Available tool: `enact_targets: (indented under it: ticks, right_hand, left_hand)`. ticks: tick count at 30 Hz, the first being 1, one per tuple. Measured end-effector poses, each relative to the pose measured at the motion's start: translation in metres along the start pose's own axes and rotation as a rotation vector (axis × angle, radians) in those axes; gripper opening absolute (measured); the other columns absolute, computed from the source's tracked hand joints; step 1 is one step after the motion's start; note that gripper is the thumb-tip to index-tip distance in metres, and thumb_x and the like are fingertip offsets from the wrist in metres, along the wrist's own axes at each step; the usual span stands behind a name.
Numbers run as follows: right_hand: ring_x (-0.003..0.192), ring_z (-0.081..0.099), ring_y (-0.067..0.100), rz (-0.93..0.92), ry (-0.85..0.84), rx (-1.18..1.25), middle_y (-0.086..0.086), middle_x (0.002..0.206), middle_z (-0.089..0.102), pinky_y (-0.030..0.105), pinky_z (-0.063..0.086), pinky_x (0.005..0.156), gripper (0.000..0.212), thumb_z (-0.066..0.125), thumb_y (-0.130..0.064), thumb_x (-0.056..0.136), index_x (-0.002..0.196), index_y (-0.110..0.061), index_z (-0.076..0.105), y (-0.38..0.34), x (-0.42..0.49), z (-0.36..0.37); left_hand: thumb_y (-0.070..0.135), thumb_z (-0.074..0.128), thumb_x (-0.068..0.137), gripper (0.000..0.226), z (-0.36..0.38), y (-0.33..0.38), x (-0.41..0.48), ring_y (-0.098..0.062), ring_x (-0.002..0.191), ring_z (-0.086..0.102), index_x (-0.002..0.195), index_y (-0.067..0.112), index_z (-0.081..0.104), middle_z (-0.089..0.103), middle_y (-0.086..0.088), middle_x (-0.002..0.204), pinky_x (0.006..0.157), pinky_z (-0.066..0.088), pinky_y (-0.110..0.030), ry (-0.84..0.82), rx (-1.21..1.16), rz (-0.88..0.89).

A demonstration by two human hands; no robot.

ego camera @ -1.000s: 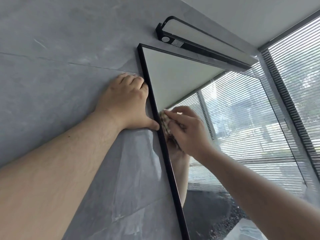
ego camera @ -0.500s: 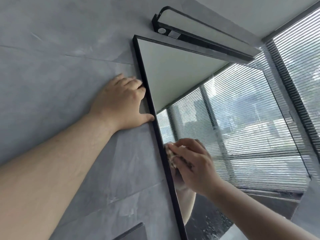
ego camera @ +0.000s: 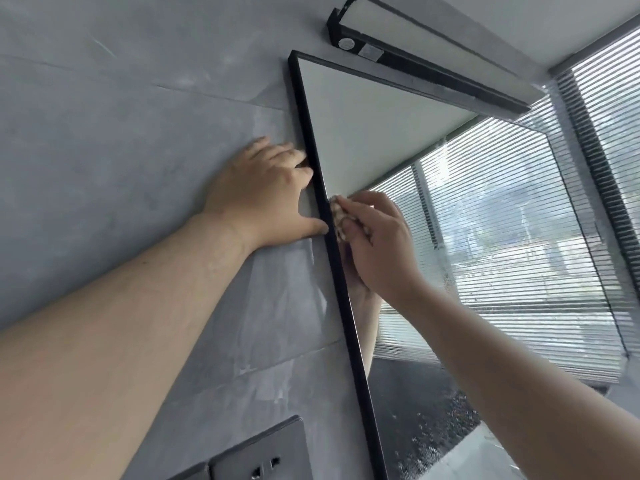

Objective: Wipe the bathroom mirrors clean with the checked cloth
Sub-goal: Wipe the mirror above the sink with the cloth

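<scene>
In the head view, the mirror (ego camera: pixel 467 237) fills the centre and right of the frame, its black frame (ego camera: pixel 332 237) running as a long slanted line from the upper middle down to the bottom edge. The right hand (ego camera: pixel 377 244), at the centre of the frame, has its fingers curled round the bunched checked cloth (ego camera: pixel 337 220) and presses it to the glass just right of that black edge. The left hand (ego camera: pixel 263 199) lies flat with fingers spread on the grey wall (ego camera: pixel 121 150), left of centre, its thumb and fingertips touching the frame. So the cloth sits hard against the mirror's left border, whose long axis runs up and down; unwiped glass probably lies rightward, where droplets show lower right.
</scene>
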State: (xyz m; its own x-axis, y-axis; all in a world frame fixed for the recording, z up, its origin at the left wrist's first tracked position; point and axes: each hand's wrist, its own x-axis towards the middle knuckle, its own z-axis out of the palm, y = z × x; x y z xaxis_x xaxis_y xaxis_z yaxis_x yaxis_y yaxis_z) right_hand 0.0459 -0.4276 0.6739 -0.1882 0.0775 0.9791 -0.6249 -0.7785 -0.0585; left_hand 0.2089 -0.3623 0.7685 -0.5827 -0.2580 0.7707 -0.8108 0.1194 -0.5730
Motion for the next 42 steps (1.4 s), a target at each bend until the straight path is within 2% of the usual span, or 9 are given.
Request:
enact_targets:
  ticks: [7, 14, 22, 27, 29, 32, 36, 40, 42]
  right_hand:
    - [0.103, 0.055, 0.012, -0.010, -0.019, -0.024, -0.027, 0.107, 0.050, 0.009, 0.038, 0.089, 0.033, 0.061, -0.014, 0.088, 0.119, -0.023, 0.073, 0.006, -0.039, -0.011]
    - [0.097, 0.060, 0.019, -0.025, -0.009, -0.031, -0.027, 0.109, 0.050, 0.033, 0.051, 0.084, 0.031, 0.063, -0.015, 0.090, 0.118, -0.021, 0.073, 0.002, -0.065, -0.016]
    - [0.096, 0.062, 0.024, -0.084, -0.009, -0.115, -0.005, 0.112, 0.060, 0.043, 0.055, 0.078, 0.033, 0.056, -0.016, 0.092, 0.122, -0.014, 0.069, 0.004, -0.100, -0.024]
    - [0.090, 0.061, 0.019, -0.043, -0.033, -0.117, -0.011, 0.110, 0.052, 0.030, 0.049, 0.075, 0.023, 0.052, -0.021, 0.089, 0.112, -0.024, 0.056, -0.006, -0.091, -0.023]
    - [0.085, 0.059, 0.013, 0.012, 0.006, -0.130, -0.008, 0.105, 0.055, 0.023, 0.046, 0.070, 0.013, 0.054, -0.020, 0.090, 0.101, -0.018, 0.061, 0.006, -0.089, -0.027]
    - [0.078, 0.052, 0.004, 0.309, 0.113, -0.142, -0.008, 0.095, 0.053, 0.024, 0.044, 0.068, 0.012, 0.057, -0.007, 0.093, 0.083, -0.011, 0.060, 0.037, -0.073, -0.040]
    - [0.083, 0.053, 0.021, 0.564, 0.184, -0.253, -0.001, 0.091, 0.050, 0.026, 0.029, 0.066, 0.012, 0.055, -0.006, 0.093, 0.083, -0.013, 0.056, 0.080, -0.052, -0.058]
    - [0.088, 0.056, 0.026, 0.611, 0.164, -0.256, 0.003, 0.093, 0.053, 0.029, 0.036, 0.072, 0.008, 0.055, -0.011, 0.092, 0.089, -0.007, 0.060, 0.089, -0.046, -0.059]
    - [0.087, 0.056, 0.022, 0.513, 0.129, -0.234, 0.000, 0.093, 0.055, 0.030, 0.041, 0.073, 0.009, 0.057, -0.016, 0.092, 0.086, -0.011, 0.061, 0.075, -0.049, -0.055]
  left_hand:
    - [0.075, 0.065, 0.071, 0.090, 0.004, 0.000, 0.001, -0.026, 0.144, 0.036, 0.137, 0.014, 0.057, 0.046, -0.010, 0.151, 0.123, 0.014, -0.041, 0.031, 0.026, 0.009]
    - [0.080, 0.060, 0.070, 0.099, 0.004, 0.004, -0.001, -0.025, 0.147, 0.030, 0.143, 0.013, 0.051, 0.041, -0.009, 0.155, 0.124, 0.010, -0.042, 0.013, 0.071, 0.004]
    - [0.080, 0.059, 0.070, 0.102, 0.008, 0.006, -0.002, -0.026, 0.147, 0.028, 0.144, 0.010, 0.047, 0.039, -0.010, 0.155, 0.123, 0.009, -0.045, 0.016, 0.071, -0.014]
    - [0.074, 0.068, 0.069, 0.097, 0.013, 0.009, -0.005, -0.027, 0.146, 0.030, 0.139, 0.009, 0.052, 0.043, -0.011, 0.153, 0.123, 0.010, -0.046, 0.058, 0.031, -0.040]
    - [0.070, 0.072, 0.069, 0.090, 0.017, 0.011, -0.008, -0.028, 0.145, 0.033, 0.134, 0.009, 0.057, 0.046, -0.012, 0.150, 0.123, 0.011, -0.046, 0.095, 0.005, -0.046]
    - [0.067, 0.072, 0.071, 0.085, 0.017, 0.013, -0.010, -0.028, 0.145, 0.034, 0.132, 0.010, 0.060, 0.048, -0.012, 0.149, 0.122, 0.012, -0.046, 0.118, -0.012, -0.047]
    - [0.069, 0.070, 0.073, 0.085, 0.016, 0.013, -0.008, -0.027, 0.146, 0.032, 0.134, 0.011, 0.057, 0.046, -0.011, 0.151, 0.123, 0.012, -0.046, 0.113, -0.009, -0.041]
    - [0.067, 0.072, 0.071, 0.084, 0.016, 0.012, -0.009, -0.030, 0.144, 0.035, 0.131, 0.009, 0.060, 0.048, -0.013, 0.149, 0.122, 0.013, -0.047, 0.122, -0.014, -0.042]
    - [0.065, 0.074, 0.070, 0.083, 0.016, 0.013, -0.009, -0.030, 0.144, 0.035, 0.129, 0.008, 0.061, 0.049, -0.014, 0.148, 0.122, 0.014, -0.047, 0.126, -0.022, -0.045]
